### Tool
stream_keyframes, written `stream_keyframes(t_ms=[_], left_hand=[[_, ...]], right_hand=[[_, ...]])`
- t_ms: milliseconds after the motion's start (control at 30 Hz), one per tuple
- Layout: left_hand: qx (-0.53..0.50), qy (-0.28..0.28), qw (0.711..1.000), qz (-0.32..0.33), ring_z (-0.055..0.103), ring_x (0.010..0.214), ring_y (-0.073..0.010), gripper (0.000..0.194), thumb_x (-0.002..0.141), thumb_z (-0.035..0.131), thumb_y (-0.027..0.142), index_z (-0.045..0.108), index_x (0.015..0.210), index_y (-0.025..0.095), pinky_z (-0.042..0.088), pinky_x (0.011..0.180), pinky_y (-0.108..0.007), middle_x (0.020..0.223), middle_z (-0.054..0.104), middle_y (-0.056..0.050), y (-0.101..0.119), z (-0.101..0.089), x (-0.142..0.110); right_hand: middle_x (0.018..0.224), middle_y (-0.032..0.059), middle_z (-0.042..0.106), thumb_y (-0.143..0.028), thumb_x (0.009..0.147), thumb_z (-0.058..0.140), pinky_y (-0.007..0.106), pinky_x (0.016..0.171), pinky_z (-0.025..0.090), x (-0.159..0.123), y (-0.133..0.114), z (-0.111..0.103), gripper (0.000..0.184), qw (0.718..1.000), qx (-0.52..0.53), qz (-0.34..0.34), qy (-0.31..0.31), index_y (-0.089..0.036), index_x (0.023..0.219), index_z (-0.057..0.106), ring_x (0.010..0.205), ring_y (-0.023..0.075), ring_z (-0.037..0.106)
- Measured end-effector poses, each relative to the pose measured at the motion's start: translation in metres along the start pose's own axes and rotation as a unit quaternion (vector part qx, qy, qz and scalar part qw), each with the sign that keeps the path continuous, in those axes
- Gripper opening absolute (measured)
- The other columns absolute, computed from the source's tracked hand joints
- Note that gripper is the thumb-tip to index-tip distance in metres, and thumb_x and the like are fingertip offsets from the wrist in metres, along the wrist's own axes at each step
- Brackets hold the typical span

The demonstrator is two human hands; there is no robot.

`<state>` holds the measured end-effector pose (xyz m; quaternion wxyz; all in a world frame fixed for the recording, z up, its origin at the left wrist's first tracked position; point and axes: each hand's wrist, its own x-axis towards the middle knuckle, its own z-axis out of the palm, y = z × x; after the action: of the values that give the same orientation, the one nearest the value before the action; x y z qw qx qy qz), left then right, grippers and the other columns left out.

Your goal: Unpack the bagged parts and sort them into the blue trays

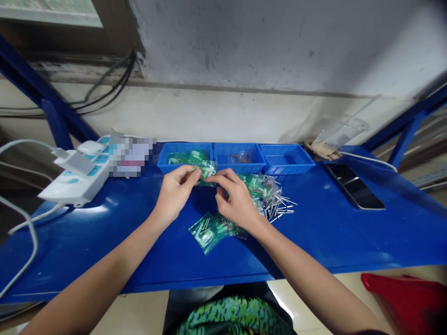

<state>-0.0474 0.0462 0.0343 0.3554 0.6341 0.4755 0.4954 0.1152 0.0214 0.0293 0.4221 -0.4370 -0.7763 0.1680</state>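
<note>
My left hand [174,193] pinches a small green plastic bag [208,173] between thumb and fingers, just in front of the blue bins. The fingers of my right hand [236,197] close on the bag's right side. Below my hands lie more green bags [205,232] with pale pieces and thin metal pins in them. To the right of my right hand, a heap of green bags [256,184] meets a pile of loose metal pins [279,204]; my right hand partly hides the heap.
Three joined blue bins stand at the back: the left bin [164,164] holds green bags, the middle bin [223,166] a clear packet. A white power strip [75,181] with cables is at left. A phone [354,186] and clear plastic cup [344,130] are at right.
</note>
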Motion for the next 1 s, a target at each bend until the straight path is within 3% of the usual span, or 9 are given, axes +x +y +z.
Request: stream_keyframes(t_ms=[100, 267, 367, 467, 567, 633, 733, 867, 1000], left_hand=[[0.154, 0.045, 0.974, 0.16, 0.058, 0.077, -0.0161, 0.013, 0.084, 0.058, 0.026, 0.068, 0.091, 0.02, 0.046, 0.073, -0.03, 0.087, 0.065, -0.003, 0.002, -0.001, -0.003], [0.264, 0.004, 0.907, 0.328, 0.056, 0.092, -0.0187, 0.021, 0.084, 0.055, 0.012, 0.068, 0.095, 0.024, 0.044, 0.082, -0.037, 0.094, 0.063, -0.004, 0.004, 0.002, -0.008], [0.255, -0.043, 0.916, 0.307, 0.054, 0.099, -0.0201, 0.02, 0.085, 0.055, 0.017, 0.065, 0.1, 0.025, 0.045, 0.084, -0.038, 0.104, 0.059, -0.005, 0.007, 0.003, -0.009], [0.255, -0.141, 0.929, 0.229, 0.053, 0.102, -0.021, 0.024, 0.088, 0.053, 0.031, 0.059, 0.11, 0.024, 0.044, 0.087, -0.039, 0.108, 0.057, -0.006, 0.011, 0.002, -0.011], [0.302, -0.216, 0.913, 0.167, 0.052, 0.104, -0.0246, 0.04, 0.085, 0.051, 0.049, 0.055, 0.115, 0.023, 0.041, 0.09, -0.045, 0.11, 0.058, -0.006, 0.013, 0.005, -0.016], [0.336, -0.23, 0.903, 0.141, 0.05, 0.105, -0.0279, 0.051, 0.081, 0.05, 0.059, 0.055, 0.115, 0.022, 0.04, 0.088, -0.047, 0.111, 0.058, -0.007, 0.011, 0.011, -0.02], [0.37, -0.239, 0.891, 0.114, 0.05, 0.104, -0.0307, 0.059, 0.075, 0.052, 0.066, 0.056, 0.115, 0.023, 0.041, 0.085, -0.047, 0.11, 0.059, -0.008, 0.006, 0.018, -0.024], [0.394, -0.233, 0.884, 0.091, 0.057, 0.095, -0.0281, 0.036, 0.081, 0.055, 0.05, 0.061, 0.103, 0.023, 0.043, 0.079, -0.043, 0.099, 0.063, -0.006, 0.003, 0.015, -0.019], [0.379, -0.231, 0.893, 0.069, 0.059, 0.087, -0.0247, 0.034, 0.085, 0.048, 0.049, 0.061, 0.102, 0.023, 0.044, 0.074, -0.038, 0.098, 0.065, -0.005, 0.005, 0.005, -0.013]], right_hand=[[0.093, 0.0056, 0.053, -0.026, 0.082, 0.051, 0.028, 0.069, 0.044, 0.003, -0.001, -0.003, 0.017, 0.992, 0.092, 0.081, 0.012, -0.019, 0.092, 0.064, 0.085, 0.0161, 0.052], [0.058, -0.0031, 0.046, -0.047, 0.087, 0.045, 0.023, 0.05, 0.033, 0.008, 0.004, -0.007, 0.037, 0.938, 0.261, 0.226, -0.01, -0.018, 0.064, 0.049, 0.053, 0.009, 0.042], [0.052, -0.0053, 0.039, -0.043, 0.083, 0.053, 0.023, 0.047, 0.028, 0.01, 0.003, -0.014, 0.033, 0.946, 0.216, 0.23, 0.066, -0.019, 0.061, 0.048, 0.048, 0.0081, 0.035], [0.059, -0.0028, 0.044, -0.037, 0.085, 0.051, 0.025, 0.05, 0.032, 0.013, 0.0, -0.033, 0.022, 0.951, 0.139, 0.171, 0.216, -0.019, 0.074, 0.057, 0.053, 0.01, 0.039], [0.073, 0.0017, 0.05, -0.038, 0.09, 0.044, 0.03, 0.057, 0.039, 0.022, -0.002, -0.056, 0.023, 0.918, 0.013, 0.094, 0.386, -0.022, 0.092, 0.06, 0.063, 0.014, 0.048], [0.084, 0.005, 0.051, -0.038, 0.093, 0.035, 0.033, 0.063, 0.041, 0.032, -0.002, -0.064, 0.029, 0.89, -0.075, 0.044, 0.447, -0.024, 0.104, 0.058, 0.071, 0.0167, 0.051], [0.097, 0.0088, 0.053, -0.031, 0.095, 0.029, 0.036, 0.069, 0.043, 0.045, -0.003, -0.055, 0.035, 0.911, -0.18, -0.038, 0.369, -0.024, 0.118, 0.055, 0.081, 0.0191, 0.052], [0.105, 0.0118, 0.058, -0.029, 0.09, 0.044, 0.04, 0.081, 0.042, 0.042, 0.001, -0.025, 0.03, 0.956, -0.268, -0.092, 0.069, -0.02, 0.111, 0.063, 0.098, 0.0255, 0.049], [0.091, 0.0099, 0.063, -0.03, 0.088, 0.048, 0.04, 0.084, 0.041, 0.025, 0.015, -0.02, 0.027, 0.973, -0.226, -0.007, 0.036, -0.017, 0.102, 0.067, 0.094, 0.0243, 0.052]])
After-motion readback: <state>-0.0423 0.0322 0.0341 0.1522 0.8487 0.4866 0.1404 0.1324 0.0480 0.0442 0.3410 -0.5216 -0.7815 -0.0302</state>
